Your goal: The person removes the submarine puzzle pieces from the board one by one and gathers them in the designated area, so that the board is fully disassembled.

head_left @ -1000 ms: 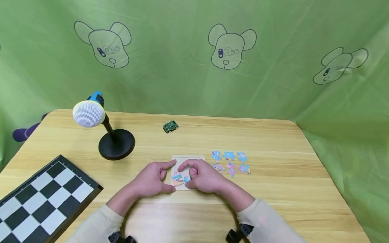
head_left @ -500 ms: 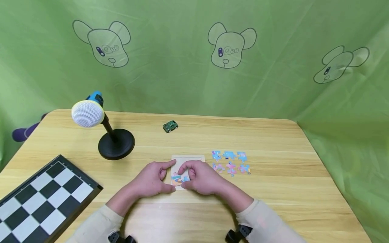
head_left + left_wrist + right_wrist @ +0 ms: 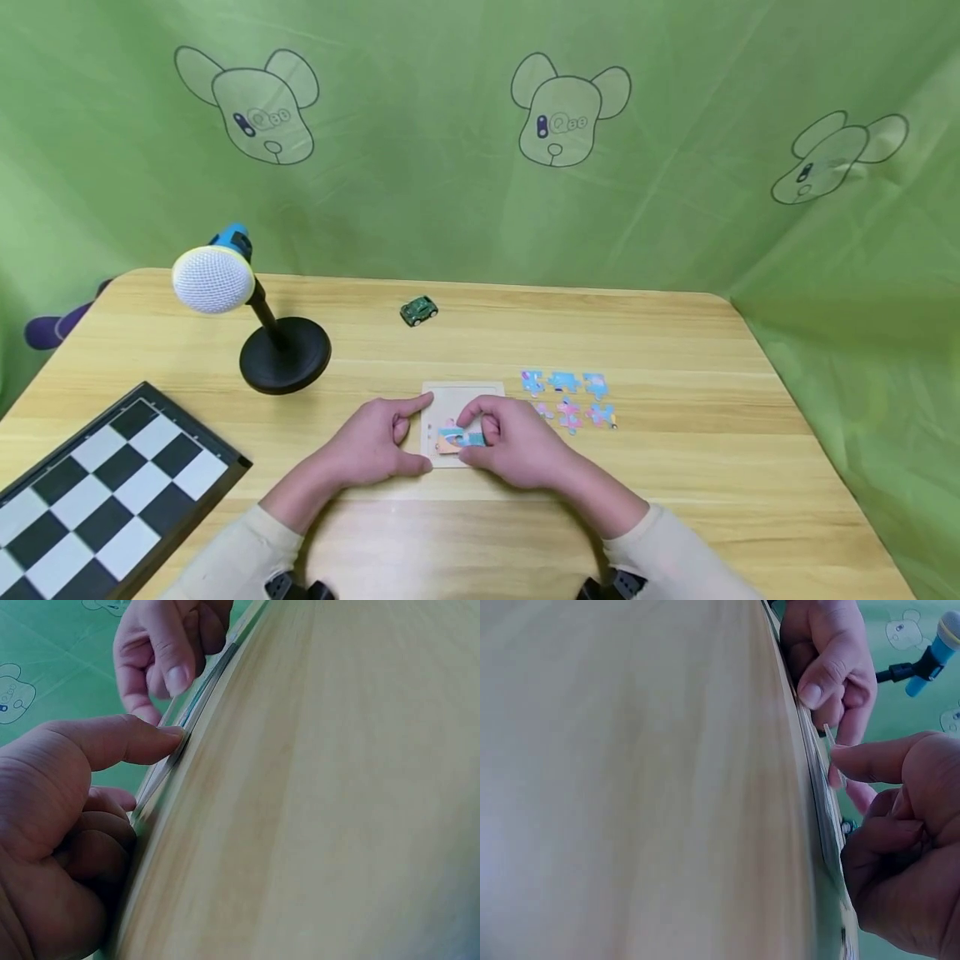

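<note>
A pale square puzzle tray (image 3: pixel 462 391) lies flat on the table in the head view. My left hand (image 3: pixel 378 443) holds its left side, the index finger at the back and the thumb at the front corner. Over the tray my right hand (image 3: pixel 517 442) pinches a puzzle piece (image 3: pixel 450 442) printed in blue and orange; its right end is hidden behind the fingers. In the right wrist view the piece (image 3: pixel 832 742) appears as a thin edge, tilted up from the tray. A bit of pink print (image 3: pixel 452 423) shows just behind it.
Several loose puzzle pieces (image 3: pixel 564 382) lie in two rows right of the tray. A small green toy car (image 3: pixel 418 311) stands farther back. On the left are a microphone on a black stand (image 3: pixel 285 356) and a checkered board (image 3: pixel 112 492). A green curtain (image 3: pixel 420 208) hangs behind the table.
My right hand has moved slightly right, bringing the puzzle piece away from the tray's left edge, where small marks now show. The left hand stays at the tray's side.
</note>
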The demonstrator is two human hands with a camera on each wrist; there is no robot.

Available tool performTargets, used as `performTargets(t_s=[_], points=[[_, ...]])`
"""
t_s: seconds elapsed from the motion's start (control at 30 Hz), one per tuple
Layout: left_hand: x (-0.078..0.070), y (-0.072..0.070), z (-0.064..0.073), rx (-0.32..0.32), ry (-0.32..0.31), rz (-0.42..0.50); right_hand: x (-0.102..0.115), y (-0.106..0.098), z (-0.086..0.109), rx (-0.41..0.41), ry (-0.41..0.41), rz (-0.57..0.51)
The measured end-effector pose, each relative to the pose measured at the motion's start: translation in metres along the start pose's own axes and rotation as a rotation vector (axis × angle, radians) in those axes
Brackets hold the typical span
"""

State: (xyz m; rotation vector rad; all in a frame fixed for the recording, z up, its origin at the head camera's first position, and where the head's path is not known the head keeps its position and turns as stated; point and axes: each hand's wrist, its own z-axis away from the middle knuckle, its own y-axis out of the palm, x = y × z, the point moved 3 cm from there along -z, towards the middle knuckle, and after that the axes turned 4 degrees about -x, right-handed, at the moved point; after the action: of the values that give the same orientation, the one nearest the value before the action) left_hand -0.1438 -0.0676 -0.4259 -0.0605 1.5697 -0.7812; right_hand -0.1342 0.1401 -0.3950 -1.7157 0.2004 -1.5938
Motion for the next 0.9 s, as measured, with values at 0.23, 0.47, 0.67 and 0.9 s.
performTargets(t_s=[0.23, 0.47, 0.67, 0.9], points=[[-0.001, 0.001, 0.0, 0.005, -0.009, 0.005, -0.014, -0.018, 0.021, -0.055, -0.011, -0.019], [-0.001, 0.0, 0.001, 0.003, -0.018, 0.002, -0.027, -0.035, 0.038, -0.096, -0.008, -0.038], [-0.002, 0.001, 0.001, -0.001, -0.024, 0.011, -0.037, -0.046, 0.05, -0.134, 0.023, -0.032], [-0.002, 0.001, 0.001, -0.002, -0.015, 0.016, -0.05, -0.052, 0.057, -0.139, 0.048, -0.003]])
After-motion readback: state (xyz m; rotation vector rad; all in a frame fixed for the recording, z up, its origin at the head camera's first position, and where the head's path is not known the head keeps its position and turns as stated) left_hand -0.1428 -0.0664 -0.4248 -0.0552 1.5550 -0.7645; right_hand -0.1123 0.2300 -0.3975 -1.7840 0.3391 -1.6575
